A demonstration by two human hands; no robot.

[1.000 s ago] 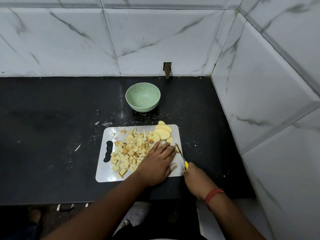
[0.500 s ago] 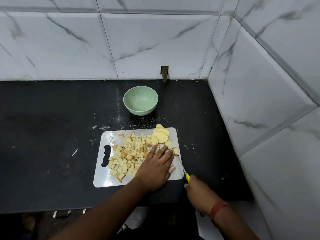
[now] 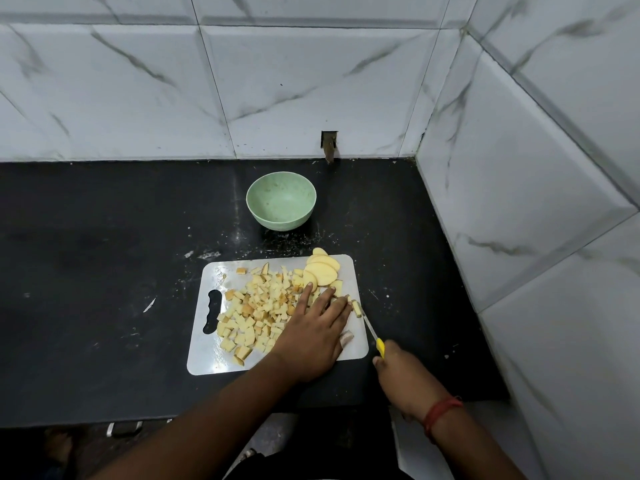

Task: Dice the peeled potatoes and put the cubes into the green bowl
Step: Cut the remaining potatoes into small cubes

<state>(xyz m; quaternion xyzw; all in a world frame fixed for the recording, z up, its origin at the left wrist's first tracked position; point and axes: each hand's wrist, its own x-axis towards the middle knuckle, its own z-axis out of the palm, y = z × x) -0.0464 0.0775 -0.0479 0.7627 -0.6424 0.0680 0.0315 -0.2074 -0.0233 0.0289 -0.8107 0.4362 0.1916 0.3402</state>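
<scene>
- L hand (image 3: 313, 336): fingers straight, spread flat over potato strips at the board's right side, pinning them. R hand (image 3: 403, 375): curled round yellow knife handle, off the board's near-right corner.
- Change vs 1 s ago: R hand has pulled back toward the body; blade now trails off the board's right edge instead of sitting next to the L fingertips. L hand has stayed put. Reads as end of a draw stroke, so another cut made.
- Counter (image 3: 104, 271): black, specked w/ scraps.
- Cutting board (image 3: 211, 362): white, handle slot on left, unmoved.
- Green bowl (image 3: 281, 200): beyond the board, well apart from hands, no cubes inside. Transfer step not yet started.
- Cube pile (image 3: 256, 313): covers board's middle, some browned.
- Potato slices (image 3: 322, 271): uncut, stacked at far-right corner, one overhanging the edge.
- Knife (image 3: 372, 332): thin blade, tip near a freshly cut stick (image 3: 356, 308) just beside L fingertips.
- Judgement: dicing mostly done; slices + strips under L hand left, then all to the bowl.
</scene>
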